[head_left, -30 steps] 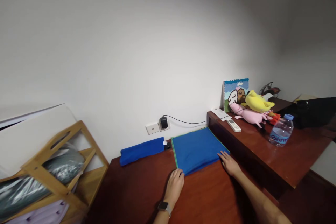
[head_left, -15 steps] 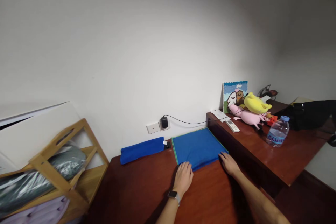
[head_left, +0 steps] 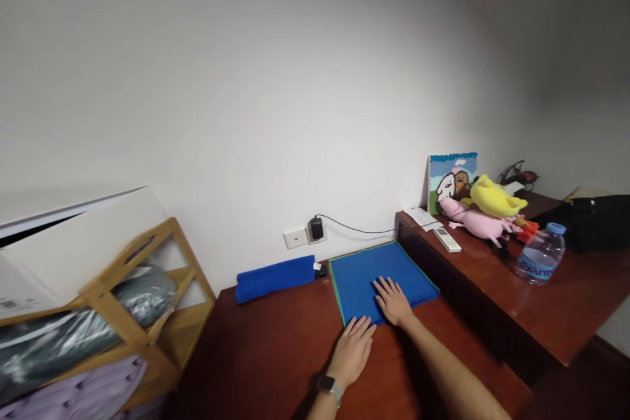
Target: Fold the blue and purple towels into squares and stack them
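A blue cloth with a green edge (head_left: 364, 272) lies spread flat on the brown wooden table (head_left: 275, 348), close to the wall. My right hand (head_left: 393, 300) rests on the cloth near its front middle, fingers stretched and apart. At the cloth's front left corner, the fingertips of my left hand (head_left: 352, 349) touch its edge, with the palm over the wood. The left hand's fingers lie flat too, and a watch (head_left: 329, 385) sits on that wrist. A second, folded blue cloth (head_left: 275, 278) with a white tag lies to the left along the wall.
A black plug (head_left: 317, 228) with a cable sits in the wall socket. On the raised right-hand desk stand a water bottle (head_left: 541, 256), a remote control (head_left: 447, 240), plush toys (head_left: 475, 220) and a dog picture (head_left: 453, 177). A wooden rack (head_left: 167, 282) stands at left.
My right hand has moved left from the cloth's front right corner onto its middle. My left hand stays by the front left corner. The view has shifted slightly left.
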Demonstrator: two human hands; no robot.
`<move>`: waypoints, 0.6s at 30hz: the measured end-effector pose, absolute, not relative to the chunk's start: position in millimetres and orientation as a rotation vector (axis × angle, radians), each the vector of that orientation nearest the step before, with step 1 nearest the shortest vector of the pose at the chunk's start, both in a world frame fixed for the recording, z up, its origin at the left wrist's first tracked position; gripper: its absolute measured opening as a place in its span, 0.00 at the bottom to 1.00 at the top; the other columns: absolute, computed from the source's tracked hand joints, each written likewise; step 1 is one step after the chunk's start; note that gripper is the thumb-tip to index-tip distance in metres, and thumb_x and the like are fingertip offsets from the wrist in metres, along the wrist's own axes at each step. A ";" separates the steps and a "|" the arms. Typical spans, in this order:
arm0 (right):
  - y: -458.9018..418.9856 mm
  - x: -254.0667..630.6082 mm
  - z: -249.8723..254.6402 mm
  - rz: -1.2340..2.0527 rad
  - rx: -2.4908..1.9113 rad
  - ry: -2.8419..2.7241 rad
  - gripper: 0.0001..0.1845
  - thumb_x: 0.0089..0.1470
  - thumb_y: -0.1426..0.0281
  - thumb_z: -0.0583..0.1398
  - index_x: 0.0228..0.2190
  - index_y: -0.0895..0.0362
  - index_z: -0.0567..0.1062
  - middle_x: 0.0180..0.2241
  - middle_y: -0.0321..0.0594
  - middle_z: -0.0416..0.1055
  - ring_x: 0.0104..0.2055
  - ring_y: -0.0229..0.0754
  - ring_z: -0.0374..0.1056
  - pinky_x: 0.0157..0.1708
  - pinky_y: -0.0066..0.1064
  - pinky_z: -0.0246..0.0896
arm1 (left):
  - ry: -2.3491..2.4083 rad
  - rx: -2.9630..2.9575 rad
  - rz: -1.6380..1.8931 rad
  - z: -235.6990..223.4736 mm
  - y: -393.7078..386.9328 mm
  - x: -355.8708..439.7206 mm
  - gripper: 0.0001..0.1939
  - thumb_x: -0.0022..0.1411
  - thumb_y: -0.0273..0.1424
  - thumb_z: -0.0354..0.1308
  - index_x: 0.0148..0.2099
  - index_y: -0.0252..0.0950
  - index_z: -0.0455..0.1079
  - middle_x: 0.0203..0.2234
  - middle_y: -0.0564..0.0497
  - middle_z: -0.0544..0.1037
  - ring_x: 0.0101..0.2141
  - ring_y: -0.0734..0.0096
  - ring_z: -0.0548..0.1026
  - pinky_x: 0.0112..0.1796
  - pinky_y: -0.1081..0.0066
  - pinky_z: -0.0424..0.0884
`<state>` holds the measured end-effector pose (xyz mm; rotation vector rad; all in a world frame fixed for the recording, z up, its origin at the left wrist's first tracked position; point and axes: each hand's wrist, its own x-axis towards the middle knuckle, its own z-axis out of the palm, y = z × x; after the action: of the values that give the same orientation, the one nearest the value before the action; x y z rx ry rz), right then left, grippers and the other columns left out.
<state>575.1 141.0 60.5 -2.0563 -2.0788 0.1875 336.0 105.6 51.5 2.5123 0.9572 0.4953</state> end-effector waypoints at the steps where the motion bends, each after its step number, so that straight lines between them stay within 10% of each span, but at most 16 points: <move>1: 144.0 565.7 54.9 0.211 -2.092 -2.070 0.33 0.75 0.57 0.45 0.76 0.46 0.56 0.78 0.39 0.47 0.80 0.55 0.42 0.76 0.55 0.39 | 1.017 2.508 0.534 47.2 103.4 318.0 0.30 0.73 0.38 0.41 0.71 0.58 0.68 0.72 0.47 0.69 0.73 0.51 0.63 0.75 0.40 0.56; 10: 167.3 574.0 55.8 0.393 -2.410 -2.002 0.36 0.73 0.57 0.45 0.77 0.46 0.51 0.80 0.35 0.41 0.81 0.54 0.35 0.77 0.55 0.31 | 2.095 2.377 0.969 -24.2 93.0 2.9 0.28 0.71 0.41 0.45 0.62 0.39 0.77 0.63 0.41 0.79 0.67 0.45 0.73 0.67 0.40 0.68; 18: 214.9 438.7 91.1 0.428 -1.810 -2.047 0.23 0.63 0.71 0.57 0.57 0.54 0.80 0.62 0.52 0.73 0.64 0.54 0.68 0.67 0.41 0.56 | 2.139 2.302 0.889 -31.5 72.8 -17.4 0.29 0.73 0.45 0.46 0.62 0.38 0.78 0.65 0.42 0.78 0.65 0.48 0.75 0.65 0.48 0.74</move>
<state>438.7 214.9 91.1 -1.8103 -2.0467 0.4281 -17.4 72.8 -31.5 2.3023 2.1395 0.8886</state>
